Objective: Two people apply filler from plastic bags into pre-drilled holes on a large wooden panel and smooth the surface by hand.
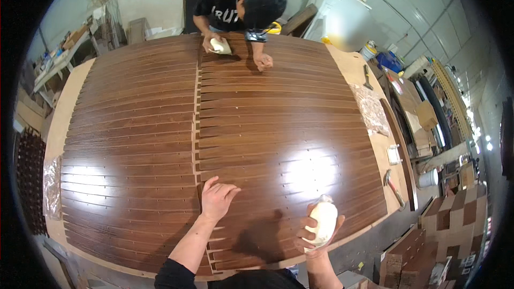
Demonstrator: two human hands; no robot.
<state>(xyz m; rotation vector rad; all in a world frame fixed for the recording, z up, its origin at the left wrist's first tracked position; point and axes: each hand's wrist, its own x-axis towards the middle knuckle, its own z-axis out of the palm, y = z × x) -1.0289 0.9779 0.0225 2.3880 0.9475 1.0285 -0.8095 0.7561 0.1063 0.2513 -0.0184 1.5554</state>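
From my remote seat, the largest thing on the feed is a broad, flat panel of glossy dark-brown wooden strips [267, 128], with narrow tapering gaps between many of them and a pale notched seam [196, 139] parting it in two; beneath it, pale plywood [348, 63] shows as a margin. Beyond, a co-worker in a black T-shirt and black cap [225, 0] leans over the far edge, the clasping hand [208, 43] around a soft cream-coloured pouch [221, 47], the loosely curled hand [263, 62] low over the strips. On the right margin lie a crinkled clear plastic sheet [369, 109], a hammer with a red-orange handle [393, 188] and a short dark-handled tool [367, 76]. My left hand [216, 200] is free, fingers loosely bent, near the seam; whether it touches the wood I cannot tell. My right hand [305, 234] is wrapped around a plump cream-white pouch [324, 223], held above the panel's near right part, its gathered tip [325, 199] pointing away from my body. Smallest are little pale dots [237, 108] on the wood. I judge the step to be dispensing from the pouch, though I see no flow; the next move seems to call for lowering the tip to one spot and squeezing lightly
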